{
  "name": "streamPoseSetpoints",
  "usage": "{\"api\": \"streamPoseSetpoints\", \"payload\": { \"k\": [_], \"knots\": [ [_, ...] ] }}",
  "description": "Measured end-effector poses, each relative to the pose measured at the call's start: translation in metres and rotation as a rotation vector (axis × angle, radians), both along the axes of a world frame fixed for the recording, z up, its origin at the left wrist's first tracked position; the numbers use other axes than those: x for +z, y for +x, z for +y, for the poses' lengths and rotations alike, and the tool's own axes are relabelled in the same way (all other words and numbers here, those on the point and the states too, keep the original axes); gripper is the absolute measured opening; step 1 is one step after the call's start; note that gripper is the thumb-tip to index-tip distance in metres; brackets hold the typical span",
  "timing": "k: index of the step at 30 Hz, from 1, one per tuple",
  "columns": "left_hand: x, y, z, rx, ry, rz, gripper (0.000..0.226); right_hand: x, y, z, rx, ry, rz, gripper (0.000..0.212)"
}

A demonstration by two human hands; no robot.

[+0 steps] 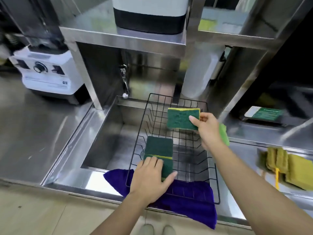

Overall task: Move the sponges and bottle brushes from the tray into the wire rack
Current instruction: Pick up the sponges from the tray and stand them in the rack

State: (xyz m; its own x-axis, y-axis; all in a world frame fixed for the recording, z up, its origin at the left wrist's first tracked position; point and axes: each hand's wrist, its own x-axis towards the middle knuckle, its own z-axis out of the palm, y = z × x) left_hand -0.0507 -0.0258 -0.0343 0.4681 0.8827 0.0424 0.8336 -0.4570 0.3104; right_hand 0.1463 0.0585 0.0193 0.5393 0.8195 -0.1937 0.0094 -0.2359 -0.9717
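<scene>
A black wire rack [188,102] sits over the steel sink. My left hand [150,177] grips a stack of two green-and-yellow sponges [159,150] at the rack's near left side. My right hand [209,129] holds another green-and-yellow sponge [181,118] upright above the rack's far right part. A light green sponge [224,134] shows behind my right wrist. On the counter to the right lie several yellow sponges [298,172] and a brush with a yellow handle [277,177]; the tray under them is blurred.
A purple cloth [189,200] hangs over the sink's front edge under the rack. A faucet [125,82] stands behind the sink [108,133]. A white blender base [49,73] is on the left counter. A steel shelf [122,38] overhangs the sink.
</scene>
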Motion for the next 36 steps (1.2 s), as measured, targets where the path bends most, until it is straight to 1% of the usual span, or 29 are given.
{"api": "streamPoseSetpoints", "payload": {
  "k": [2, 4, 9, 13, 15, 17, 21, 25, 26, 28, 33, 36],
  "knots": [
    [0.0, 0.0, 0.0, -0.016, 0.021, 0.008, 0.065, -0.003, -0.008, 0.007, -0.006, -0.026, 0.121, 0.033],
    [-0.001, 0.0, -0.001, -0.019, 0.04, 0.002, 0.061, -0.008, -0.014, 0.012, 0.006, -0.035, 0.162, 0.034],
    [-0.003, 0.0, 0.0, -0.024, 0.052, 0.017, 0.058, -0.025, -0.022, 0.024, 0.048, -0.111, 0.069, 0.038],
    [-0.005, -0.001, 0.001, -0.037, 0.045, 0.022, 0.062, -0.039, -0.027, 0.032, 0.128, -0.175, -0.144, 0.041],
    [-0.005, -0.001, 0.001, -0.039, 0.044, 0.027, 0.063, -0.046, -0.03, 0.034, 0.151, -0.185, -0.205, 0.042],
    [-0.006, -0.001, 0.001, -0.038, 0.045, 0.041, 0.063, -0.053, -0.033, 0.036, 0.171, -0.195, -0.189, 0.042],
    [-0.007, -0.001, 0.001, -0.041, 0.053, 0.06, 0.062, -0.064, -0.041, 0.039, 0.23, -0.188, -0.088, 0.04],
    [-0.008, -0.001, 0.001, -0.039, 0.089, 0.069, 0.059, -0.071, -0.039, 0.041, 0.281, -0.234, -0.045, 0.03],
    [-0.008, -0.001, 0.001, -0.039, 0.085, 0.069, 0.058, -0.071, -0.037, 0.042, 0.3, -0.257, -0.06, 0.028],
    [-0.009, -0.001, 0.002, -0.029, 0.081, 0.063, 0.058, -0.071, -0.031, 0.042, 0.353, -0.307, -0.196, 0.029],
    [-0.007, 0.0, 0.001, -0.03, 0.084, 0.057, 0.054, -0.069, -0.03, 0.041, 0.535, -0.478, -0.718, 0.045],
    [-0.006, 0.002, 0.003, -0.032, 0.114, 0.054, 0.05, -0.066, -0.038, 0.037, 0.56, -0.549, -0.966, 0.048]
  ]
}}
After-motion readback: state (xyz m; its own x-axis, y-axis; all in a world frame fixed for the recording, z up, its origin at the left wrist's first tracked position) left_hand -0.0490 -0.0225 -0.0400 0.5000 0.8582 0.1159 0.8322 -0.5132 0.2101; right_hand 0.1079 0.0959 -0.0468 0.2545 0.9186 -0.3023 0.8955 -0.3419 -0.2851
